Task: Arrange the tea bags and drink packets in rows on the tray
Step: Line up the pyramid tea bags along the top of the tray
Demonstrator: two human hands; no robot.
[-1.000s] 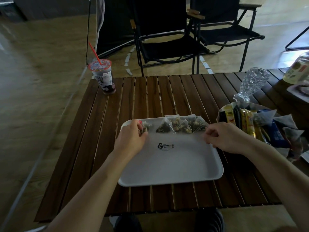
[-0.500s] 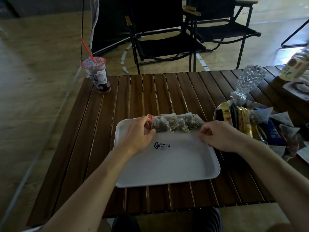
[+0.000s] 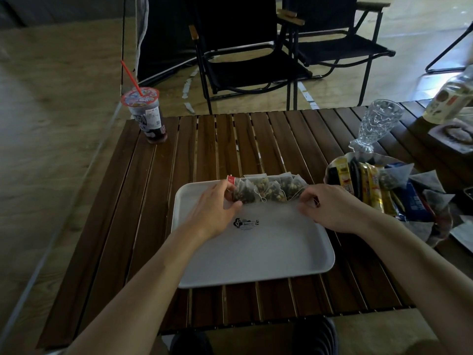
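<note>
Across the far edge of the tray (image 3: 256,252) lies one bunched row of tea bags (image 3: 268,192), ends pinched by my left grip (image 3: 212,211) and right grip (image 3: 330,208); one bowl (image 3: 327,175) holds drink packets (image 3: 368,185).

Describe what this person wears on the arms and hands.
Both forearms are bare to the frame edge; no sleeves show. The left hand and right hand wear no gloves, and no watch, bracelet or ring is visible.

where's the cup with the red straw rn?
Head view: the cup stands on the table at its far-left corner, beyond and left of the white tray and its row of tea bags.
</note>
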